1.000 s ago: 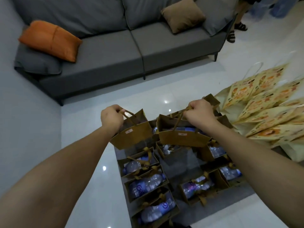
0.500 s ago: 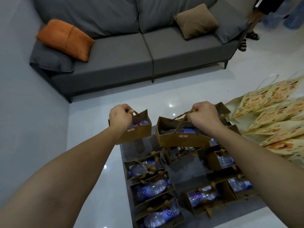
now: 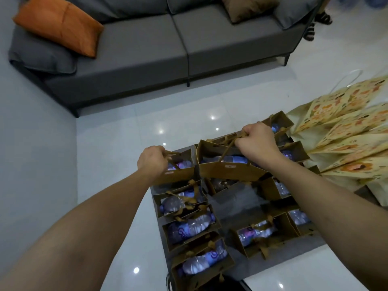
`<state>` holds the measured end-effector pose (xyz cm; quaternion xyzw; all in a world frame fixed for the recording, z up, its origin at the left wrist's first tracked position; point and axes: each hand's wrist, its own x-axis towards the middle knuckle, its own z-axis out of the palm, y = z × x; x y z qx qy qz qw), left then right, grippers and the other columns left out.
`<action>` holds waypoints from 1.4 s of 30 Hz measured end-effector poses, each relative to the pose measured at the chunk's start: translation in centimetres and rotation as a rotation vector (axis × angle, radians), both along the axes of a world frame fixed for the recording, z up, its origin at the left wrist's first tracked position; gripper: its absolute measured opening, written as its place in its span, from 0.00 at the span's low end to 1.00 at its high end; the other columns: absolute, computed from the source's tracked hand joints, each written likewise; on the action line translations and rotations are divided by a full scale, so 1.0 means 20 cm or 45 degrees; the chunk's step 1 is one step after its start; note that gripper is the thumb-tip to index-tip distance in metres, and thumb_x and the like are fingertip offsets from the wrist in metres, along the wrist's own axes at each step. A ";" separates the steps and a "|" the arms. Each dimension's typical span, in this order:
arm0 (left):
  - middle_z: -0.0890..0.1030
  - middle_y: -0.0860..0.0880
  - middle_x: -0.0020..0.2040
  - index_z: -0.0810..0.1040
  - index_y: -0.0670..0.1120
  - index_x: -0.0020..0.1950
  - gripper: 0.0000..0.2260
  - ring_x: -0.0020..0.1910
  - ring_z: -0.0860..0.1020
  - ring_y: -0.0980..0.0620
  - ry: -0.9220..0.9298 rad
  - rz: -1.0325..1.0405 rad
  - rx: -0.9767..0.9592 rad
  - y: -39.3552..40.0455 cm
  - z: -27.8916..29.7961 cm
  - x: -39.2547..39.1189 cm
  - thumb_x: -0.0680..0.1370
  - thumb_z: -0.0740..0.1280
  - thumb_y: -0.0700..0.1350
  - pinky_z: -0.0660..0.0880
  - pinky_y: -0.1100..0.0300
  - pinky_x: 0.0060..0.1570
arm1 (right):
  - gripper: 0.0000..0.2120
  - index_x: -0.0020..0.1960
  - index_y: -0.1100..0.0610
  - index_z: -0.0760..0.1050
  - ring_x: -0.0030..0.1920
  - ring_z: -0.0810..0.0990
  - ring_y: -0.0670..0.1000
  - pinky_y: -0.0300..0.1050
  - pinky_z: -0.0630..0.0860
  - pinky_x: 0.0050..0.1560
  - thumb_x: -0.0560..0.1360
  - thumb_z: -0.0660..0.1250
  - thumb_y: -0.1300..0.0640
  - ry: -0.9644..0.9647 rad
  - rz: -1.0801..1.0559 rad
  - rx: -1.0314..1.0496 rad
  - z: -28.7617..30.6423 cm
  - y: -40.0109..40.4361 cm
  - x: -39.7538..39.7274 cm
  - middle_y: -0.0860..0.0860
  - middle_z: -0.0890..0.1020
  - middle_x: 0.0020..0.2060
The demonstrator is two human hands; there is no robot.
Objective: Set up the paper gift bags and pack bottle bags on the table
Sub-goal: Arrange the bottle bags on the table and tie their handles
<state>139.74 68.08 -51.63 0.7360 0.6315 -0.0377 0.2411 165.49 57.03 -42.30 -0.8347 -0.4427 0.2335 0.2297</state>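
Both bags have sunk nearer the table [image 3: 231, 198]. Left hand [image 3: 151, 161] and right hand [image 3: 256, 140] have their fingers curled round ribbon handles of kraft bags [image 3: 228, 171]; bottles make them heavy, paper tears easily.

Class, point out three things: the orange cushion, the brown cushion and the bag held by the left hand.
orange cushion [image 3: 59, 25], head view, middle of its face
brown cushion [image 3: 248, 6], head view, its centre
left-hand bag [image 3: 180, 175], head view, front panel

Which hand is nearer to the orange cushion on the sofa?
Left. The left hand is below and right of the orange cushion; the right hand is farther right.
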 end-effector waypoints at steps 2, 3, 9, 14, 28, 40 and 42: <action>0.82 0.45 0.48 0.82 0.46 0.52 0.07 0.46 0.79 0.45 0.059 -0.053 -0.065 -0.03 -0.02 0.00 0.80 0.65 0.44 0.79 0.53 0.47 | 0.06 0.35 0.67 0.74 0.33 0.75 0.56 0.56 0.78 0.35 0.68 0.67 0.65 -0.012 -0.007 -0.021 -0.02 -0.03 0.02 0.61 0.78 0.31; 0.82 0.45 0.48 0.82 0.46 0.52 0.08 0.46 0.79 0.44 0.053 -0.054 -0.072 -0.04 -0.01 0.01 0.80 0.64 0.44 0.80 0.53 0.47 | 0.06 0.34 0.67 0.74 0.33 0.77 0.58 0.58 0.79 0.36 0.68 0.67 0.65 -0.015 -0.015 -0.023 -0.02 -0.04 0.03 0.62 0.78 0.31; 0.81 0.47 0.57 0.80 0.47 0.61 0.11 0.50 0.77 0.48 -0.121 -0.136 -0.024 -0.07 0.09 0.14 0.82 0.65 0.48 0.74 0.57 0.46 | 0.13 0.27 0.58 0.67 0.30 0.72 0.55 0.50 0.72 0.31 0.67 0.66 0.65 -0.036 -0.056 -0.035 0.02 -0.16 0.05 0.55 0.72 0.24; 0.79 0.47 0.61 0.79 0.48 0.64 0.12 0.53 0.75 0.50 -0.224 -0.225 -0.022 -0.17 0.19 0.25 0.81 0.66 0.48 0.70 0.59 0.47 | 0.16 0.26 0.57 0.61 0.27 0.64 0.52 0.43 0.60 0.29 0.66 0.65 0.67 -0.050 -0.053 -0.046 0.10 -0.29 0.06 0.52 0.65 0.23; 0.79 0.47 0.58 0.80 0.48 0.61 0.11 0.58 0.77 0.47 -0.191 -0.319 -0.140 -0.41 0.11 0.61 0.81 0.68 0.51 0.76 0.53 0.57 | 0.16 0.26 0.57 0.63 0.28 0.66 0.50 0.44 0.63 0.30 0.65 0.67 0.66 0.086 0.131 -0.272 -0.17 -0.59 0.22 0.51 0.66 0.24; 0.80 0.48 0.56 0.79 0.48 0.62 0.12 0.51 0.75 0.51 -0.042 -0.349 -0.326 -0.48 -0.18 0.80 0.80 0.69 0.50 0.73 0.57 0.48 | 0.03 0.41 0.51 0.76 0.46 0.80 0.54 0.43 0.72 0.42 0.74 0.69 0.54 0.031 0.523 -0.611 -0.59 -0.61 0.28 0.49 0.78 0.37; 0.78 0.48 0.56 0.79 0.48 0.61 0.11 0.53 0.76 0.50 -0.029 -0.345 -0.344 -0.50 -0.21 0.79 0.80 0.68 0.49 0.74 0.56 0.49 | 0.02 0.45 0.52 0.79 0.48 0.79 0.54 0.44 0.74 0.43 0.74 0.69 0.54 0.025 0.488 -0.554 -0.63 -0.58 0.30 0.50 0.78 0.40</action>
